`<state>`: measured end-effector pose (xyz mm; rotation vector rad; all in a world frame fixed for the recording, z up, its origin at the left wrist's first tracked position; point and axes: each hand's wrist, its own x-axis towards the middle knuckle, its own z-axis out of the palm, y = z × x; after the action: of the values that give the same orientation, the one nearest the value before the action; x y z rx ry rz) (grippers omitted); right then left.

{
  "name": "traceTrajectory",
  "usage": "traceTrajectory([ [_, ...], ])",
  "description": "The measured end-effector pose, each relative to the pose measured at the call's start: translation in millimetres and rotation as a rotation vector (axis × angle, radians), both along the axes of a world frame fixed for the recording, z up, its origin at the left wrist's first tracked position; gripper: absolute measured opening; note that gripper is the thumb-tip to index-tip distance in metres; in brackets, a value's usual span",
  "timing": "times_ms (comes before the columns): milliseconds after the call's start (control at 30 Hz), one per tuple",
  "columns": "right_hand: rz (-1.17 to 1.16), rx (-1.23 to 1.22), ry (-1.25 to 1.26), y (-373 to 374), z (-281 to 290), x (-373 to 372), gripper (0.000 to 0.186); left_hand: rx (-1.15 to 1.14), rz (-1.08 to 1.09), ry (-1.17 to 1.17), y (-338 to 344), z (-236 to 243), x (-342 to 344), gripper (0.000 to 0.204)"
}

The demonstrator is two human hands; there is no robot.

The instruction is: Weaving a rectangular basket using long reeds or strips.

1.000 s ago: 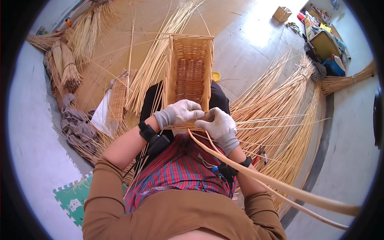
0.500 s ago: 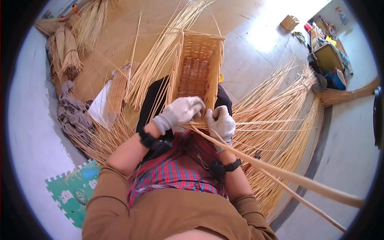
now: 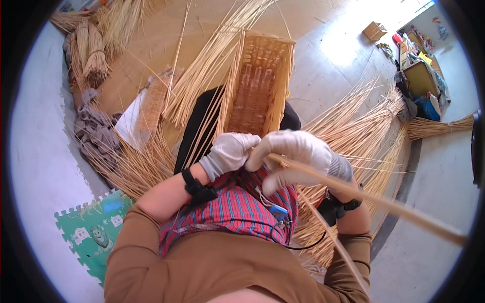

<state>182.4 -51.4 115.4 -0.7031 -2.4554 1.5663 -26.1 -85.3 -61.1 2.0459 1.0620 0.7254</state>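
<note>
On my lap rests a rectangular wicker basket [image 3: 255, 88] with a reddish-brown inner bottom and upright pale sides. My left hand [image 3: 230, 154], in a pale glove, is closed at its near end, gripping the woven canes there; the exact grip is partly hidden. My right hand [image 3: 298, 161], also gloved, is open, thumb and fingers apart, curved beside the left one. A thick pale cane [image 3: 379, 199] runs from between my hands toward the lower right, crossing the right hand. A thinner strip [image 3: 328, 232] slants down below it.
Loose canes [image 3: 343, 126] spread at both sides, with tied bundles [image 3: 96, 60] at upper left. A woven panel on white board [image 3: 151, 106], a grey cloth [image 3: 96, 131] and a green foam mat [image 3: 88, 242] lie left. A cluttered cabinet [image 3: 419, 81] and small box [image 3: 375, 31] are upper right.
My right hand has risen from beside the basket's end and opened wider, swinging over to the right. The thick cane has shifted upward. The basket appears higher and further right in view.
</note>
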Motion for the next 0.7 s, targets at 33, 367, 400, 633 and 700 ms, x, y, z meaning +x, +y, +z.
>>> traceTrajectory([
  [33,-0.082,0.164,0.038,3,-4,8,0.028,0.073,0.072,-0.068,-4,-5,2,0.020],
  [367,-0.489,-0.180,0.340,-69,-59,73,0.018,-0.040,0.099,-0.072,-6,1,0,0.026],
  [400,-0.836,-0.464,0.523,-66,-74,82,0.018,-0.046,0.099,-0.080,-7,2,-1,0.026],
  [633,-1.218,-0.602,0.326,-51,-156,124,0.023,0.025,0.036,-0.177,-7,1,3,0.046],
  [700,-1.245,-0.593,0.305,-47,-155,119,0.024,0.115,0.002,-0.112,-7,4,0,0.046],
])
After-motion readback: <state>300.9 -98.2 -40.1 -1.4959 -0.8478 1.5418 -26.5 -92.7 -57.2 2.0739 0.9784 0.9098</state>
